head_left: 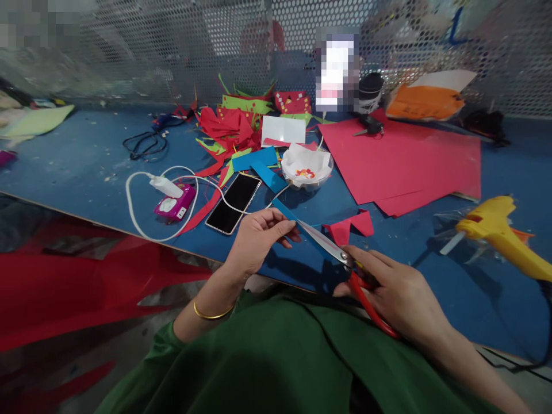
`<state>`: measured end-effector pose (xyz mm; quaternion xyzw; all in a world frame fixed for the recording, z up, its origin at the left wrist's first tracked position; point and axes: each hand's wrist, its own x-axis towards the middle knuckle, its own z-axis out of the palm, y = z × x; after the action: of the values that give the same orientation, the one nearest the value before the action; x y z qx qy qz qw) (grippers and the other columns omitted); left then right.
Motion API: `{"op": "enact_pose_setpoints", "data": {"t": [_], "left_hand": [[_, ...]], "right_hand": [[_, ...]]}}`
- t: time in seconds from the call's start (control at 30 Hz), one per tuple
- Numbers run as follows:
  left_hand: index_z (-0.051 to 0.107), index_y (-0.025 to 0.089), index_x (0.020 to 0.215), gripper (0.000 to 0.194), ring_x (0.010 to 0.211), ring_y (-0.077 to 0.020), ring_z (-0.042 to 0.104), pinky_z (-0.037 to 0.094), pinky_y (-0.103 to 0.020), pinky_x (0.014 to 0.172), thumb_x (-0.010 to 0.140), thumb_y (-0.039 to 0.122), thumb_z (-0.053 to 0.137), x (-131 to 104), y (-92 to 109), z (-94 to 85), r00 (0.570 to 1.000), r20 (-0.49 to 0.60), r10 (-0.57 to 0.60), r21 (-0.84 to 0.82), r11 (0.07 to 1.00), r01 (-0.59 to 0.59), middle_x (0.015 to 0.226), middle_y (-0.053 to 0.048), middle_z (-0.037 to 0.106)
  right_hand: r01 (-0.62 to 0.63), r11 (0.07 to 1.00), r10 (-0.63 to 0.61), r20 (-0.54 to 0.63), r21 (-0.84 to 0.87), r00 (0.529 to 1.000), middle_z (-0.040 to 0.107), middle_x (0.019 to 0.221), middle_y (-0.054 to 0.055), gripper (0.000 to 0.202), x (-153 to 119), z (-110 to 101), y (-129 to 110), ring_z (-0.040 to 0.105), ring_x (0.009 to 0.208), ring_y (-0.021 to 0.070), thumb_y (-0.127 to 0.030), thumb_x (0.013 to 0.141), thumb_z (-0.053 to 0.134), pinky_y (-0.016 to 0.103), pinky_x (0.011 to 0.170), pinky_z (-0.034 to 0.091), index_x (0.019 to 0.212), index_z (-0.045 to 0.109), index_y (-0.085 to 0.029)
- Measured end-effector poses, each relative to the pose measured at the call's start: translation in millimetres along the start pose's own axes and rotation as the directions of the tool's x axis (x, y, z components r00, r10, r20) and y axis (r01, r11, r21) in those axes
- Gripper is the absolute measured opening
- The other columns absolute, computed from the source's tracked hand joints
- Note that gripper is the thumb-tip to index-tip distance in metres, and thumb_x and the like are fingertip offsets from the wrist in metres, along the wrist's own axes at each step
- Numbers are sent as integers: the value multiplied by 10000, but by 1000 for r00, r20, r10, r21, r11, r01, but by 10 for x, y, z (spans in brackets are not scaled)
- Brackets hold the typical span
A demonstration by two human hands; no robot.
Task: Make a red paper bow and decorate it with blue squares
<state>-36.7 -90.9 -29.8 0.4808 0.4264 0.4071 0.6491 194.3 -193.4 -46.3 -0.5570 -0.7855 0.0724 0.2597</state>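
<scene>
My left hand (265, 233) pinches a narrow blue paper strip (283, 209) above the table's front edge. In my right hand (394, 282) is a pair of scissors (325, 244) with red handles, its blades pointing left toward my left fingertips. The blade tips come close to the strip; whether they touch it I cannot tell. Just behind the scissors lies a folded red paper piece (350, 226). A bowl lined with white paper (307, 167) holds tiny red and orange bits beyond my left hand. Blue paper pieces (263, 164) lie beside the bowl.
A phone (234, 203) and a purple power adapter (176, 202) with a white cable lie at left. Red sheets (405, 158) with a key (368, 125) on top cover the right rear. A yellow glue gun (495, 224) rests far right. Red and green scraps (233, 126) are heaped behind.
</scene>
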Motion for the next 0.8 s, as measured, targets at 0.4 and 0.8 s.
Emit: {"op": "enact_pose_setpoints", "data": {"t": [0.4,0.8], "left_hand": [[652,156,725,215,575,-145,694,539,-228,522,758,324,784,-66,-31,81,999,-16,-39,5,999,39,636,-20,724],[649,152,738,217,584,-146,692,533,-226,524,751,326,779,-63,-51,91,999,-18,-45,-7,999,45,644,-21,723]], "right_hand": [[17,999,-17,12,-47,1000,747,859,94,678,63,-37,-45,737,649,223,-715,898,510,304,535,550,1197,646,-122],[16,1000,-16,11,-7,1000,721,753,45,364,69,-3,-53,697,579,176,-422,978,527,274,510,522,1121,671,-120]]}}
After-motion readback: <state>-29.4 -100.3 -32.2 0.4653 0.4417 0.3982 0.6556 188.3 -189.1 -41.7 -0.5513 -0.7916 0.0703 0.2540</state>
